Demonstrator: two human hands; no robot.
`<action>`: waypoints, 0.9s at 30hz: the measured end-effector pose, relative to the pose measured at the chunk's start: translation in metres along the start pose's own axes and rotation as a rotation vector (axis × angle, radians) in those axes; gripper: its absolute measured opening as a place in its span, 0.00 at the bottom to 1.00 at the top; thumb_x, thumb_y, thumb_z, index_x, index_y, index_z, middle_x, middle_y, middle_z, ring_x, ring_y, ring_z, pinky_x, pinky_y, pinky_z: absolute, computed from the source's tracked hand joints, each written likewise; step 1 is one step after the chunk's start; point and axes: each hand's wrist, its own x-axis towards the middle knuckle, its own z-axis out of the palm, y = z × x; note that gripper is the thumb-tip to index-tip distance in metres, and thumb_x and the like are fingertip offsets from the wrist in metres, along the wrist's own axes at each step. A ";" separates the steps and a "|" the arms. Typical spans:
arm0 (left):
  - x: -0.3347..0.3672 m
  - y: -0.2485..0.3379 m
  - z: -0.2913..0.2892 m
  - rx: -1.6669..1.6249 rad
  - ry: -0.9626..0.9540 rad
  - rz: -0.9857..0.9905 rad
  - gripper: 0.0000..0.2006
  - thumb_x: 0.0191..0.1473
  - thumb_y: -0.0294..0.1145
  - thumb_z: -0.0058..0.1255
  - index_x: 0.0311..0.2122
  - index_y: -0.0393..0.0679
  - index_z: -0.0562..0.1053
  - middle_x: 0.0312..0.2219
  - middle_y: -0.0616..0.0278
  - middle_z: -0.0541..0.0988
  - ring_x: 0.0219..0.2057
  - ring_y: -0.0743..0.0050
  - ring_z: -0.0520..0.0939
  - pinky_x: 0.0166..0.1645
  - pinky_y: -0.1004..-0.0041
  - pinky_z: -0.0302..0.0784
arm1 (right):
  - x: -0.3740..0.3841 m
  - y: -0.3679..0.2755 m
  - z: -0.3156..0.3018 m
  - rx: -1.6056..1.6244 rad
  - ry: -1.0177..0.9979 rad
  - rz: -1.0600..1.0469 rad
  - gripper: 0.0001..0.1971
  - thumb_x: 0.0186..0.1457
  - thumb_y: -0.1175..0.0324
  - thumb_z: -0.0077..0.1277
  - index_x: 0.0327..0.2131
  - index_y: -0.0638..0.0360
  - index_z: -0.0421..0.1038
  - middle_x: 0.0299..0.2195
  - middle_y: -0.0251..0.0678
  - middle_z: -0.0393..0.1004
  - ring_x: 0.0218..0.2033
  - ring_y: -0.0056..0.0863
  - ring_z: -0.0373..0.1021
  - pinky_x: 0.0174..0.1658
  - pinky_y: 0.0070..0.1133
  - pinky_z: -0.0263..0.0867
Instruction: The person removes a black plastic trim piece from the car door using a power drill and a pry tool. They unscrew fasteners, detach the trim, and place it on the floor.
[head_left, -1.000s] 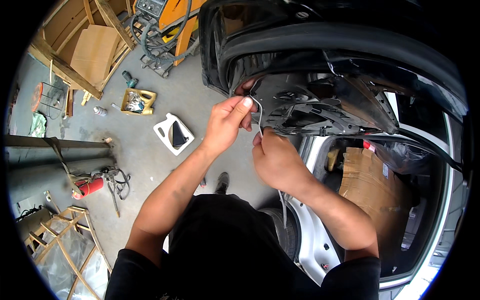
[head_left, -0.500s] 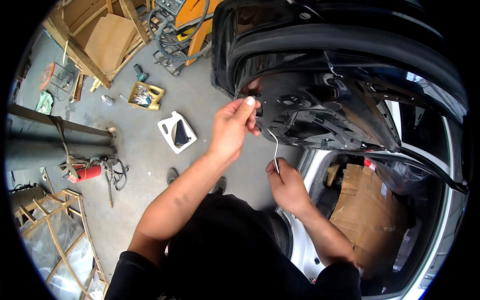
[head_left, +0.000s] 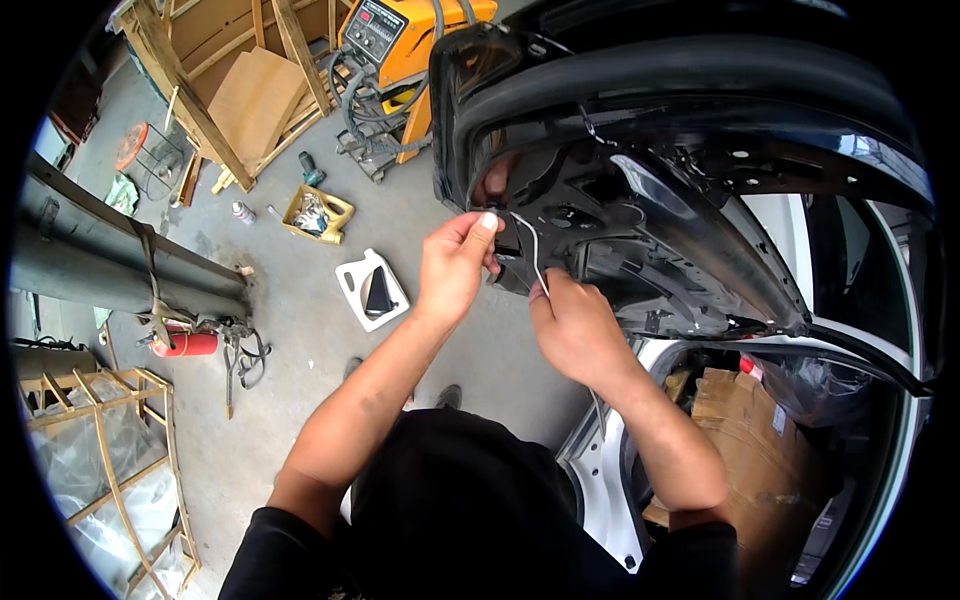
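My right hand (head_left: 580,320) grips a slim, pale metal rod (head_left: 535,247) with a bent upper end. Its tip reaches the inner side of a raised black car lid (head_left: 690,235), close to my other hand. The rod's tail comes out below the wrist. At the lid's left edge, my left hand (head_left: 455,262) is pinched closed, thumb on top. What sits between those fingers is hidden. Holes, ribs and recesses mark the glossy underside of the lid.
Below the lid, the open boot holds a cardboard box (head_left: 745,425) and a clear plastic bag (head_left: 815,385). On the floor stand a cut white jug (head_left: 372,290), a yellow container (head_left: 318,215), an orange machine (head_left: 385,40) and a red extinguisher (head_left: 185,343) beside a grey post (head_left: 130,265).
My right hand has moved up toward the lid, bringing the rod's bent end up beside my left hand. My left hand stays at the lid's edge. The whole view has shifted slightly.
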 end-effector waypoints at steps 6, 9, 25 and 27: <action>0.000 -0.001 -0.001 0.010 -0.022 -0.001 0.13 0.58 0.37 0.48 0.33 0.35 0.75 0.18 0.71 0.69 0.19 0.87 0.68 0.24 0.80 0.70 | 0.012 -0.014 -0.009 -0.100 -0.105 0.055 0.14 0.53 0.69 0.38 0.29 0.74 0.68 0.24 0.62 0.71 0.31 0.57 0.70 0.40 0.42 0.65; 0.002 -0.001 -0.004 0.036 -0.044 -0.014 0.14 0.58 0.38 0.48 0.33 0.36 0.75 0.18 0.72 0.69 0.19 0.87 0.68 0.24 0.80 0.69 | 0.015 -0.020 -0.014 -0.123 -0.148 0.069 0.14 0.53 0.69 0.38 0.29 0.75 0.68 0.25 0.62 0.71 0.33 0.57 0.70 0.41 0.40 0.65; 0.012 0.019 -0.011 -0.027 -0.209 -0.273 0.15 0.58 0.40 0.49 0.33 0.36 0.73 0.20 0.69 0.70 0.21 0.85 0.69 0.25 0.78 0.70 | 0.024 -0.048 -0.023 -0.348 -0.292 0.186 0.10 0.49 0.73 0.41 0.28 0.74 0.69 0.26 0.59 0.73 0.33 0.54 0.72 0.39 0.38 0.68; 0.009 0.013 -0.012 -0.082 -0.204 -0.273 0.15 0.58 0.41 0.48 0.33 0.36 0.73 0.19 0.69 0.69 0.21 0.84 0.68 0.25 0.78 0.69 | 0.021 -0.041 -0.023 -0.280 -0.243 0.153 0.11 0.51 0.71 0.41 0.28 0.73 0.67 0.24 0.58 0.72 0.31 0.53 0.71 0.36 0.38 0.66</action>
